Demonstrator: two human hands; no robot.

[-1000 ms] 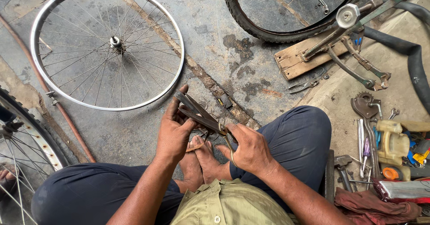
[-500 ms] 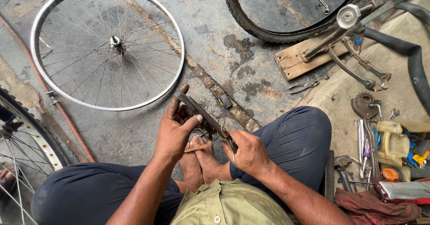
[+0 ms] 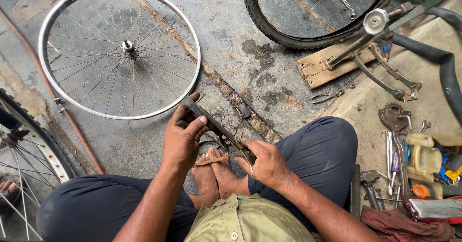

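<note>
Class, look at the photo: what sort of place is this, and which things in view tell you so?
Most likely a bicycle repair workshop. A bare spoked wheel rim lies on the concrete floor, a tyre lies beyond it, and hand tools are scattered at the right.

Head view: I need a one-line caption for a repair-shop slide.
Seated on cracked concrete, left hand and right hand hold a long dark metal strip beside a bare silver spoked bicycle wheel.

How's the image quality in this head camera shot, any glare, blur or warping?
Head view: soft, even daylight, faint shadows; sharp on both hands, left hand and right hand, gripping the long dark metal tool; slight shine on the silver spoked wheel rim; wide-angle bending at edges.
</note>
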